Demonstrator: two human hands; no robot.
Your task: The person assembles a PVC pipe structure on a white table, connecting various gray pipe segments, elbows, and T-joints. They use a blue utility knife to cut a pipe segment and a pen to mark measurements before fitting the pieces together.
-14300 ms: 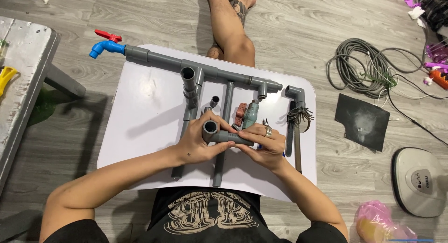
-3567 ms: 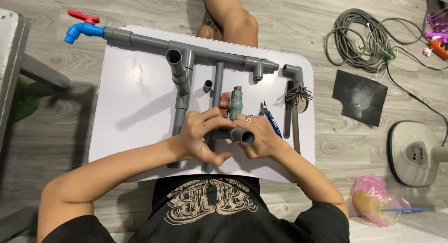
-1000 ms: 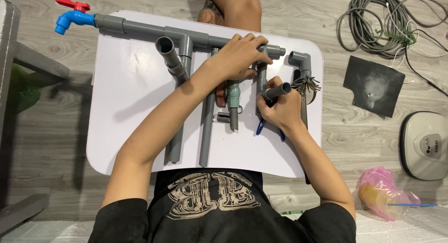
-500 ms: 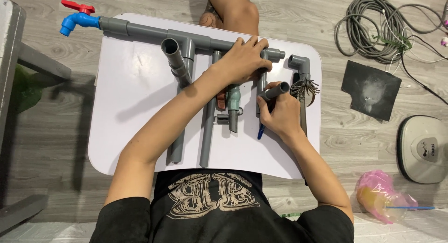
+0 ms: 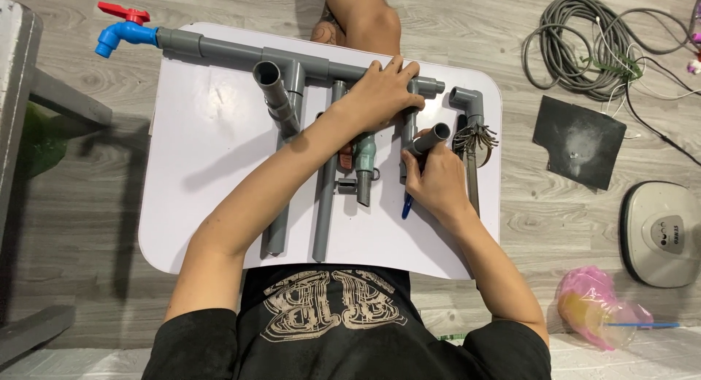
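A grey pipe assembly (image 5: 219,50) lies across the far side of a white table (image 5: 204,175), ending in a blue tap with a red handle (image 5: 120,31) at the left. My left hand (image 5: 380,91) presses down on the assembly near its right tee. My right hand (image 5: 434,179) grips a short grey pipe fitting (image 5: 431,137) and holds it against the branch pipe (image 5: 407,143) below my left hand. A blue-handled tool (image 5: 406,205) lies under my right hand.
Two long grey pipes (image 5: 325,197) run towards me on the table. A grey elbow (image 5: 467,101) with a bundle of clamps (image 5: 475,137) lies at the table's right edge. On the floor: a coiled cable (image 5: 584,40), a black sheet (image 5: 580,140), a round white device (image 5: 664,230), a pink bag (image 5: 591,307). Another person's leg (image 5: 361,15) is beyond the table.
My left hand has stayed pressed on the assembly. My right hand has kept the short fitting at the branch pipe, shifting slightly. Earlier both hands held the fitting close to my body.
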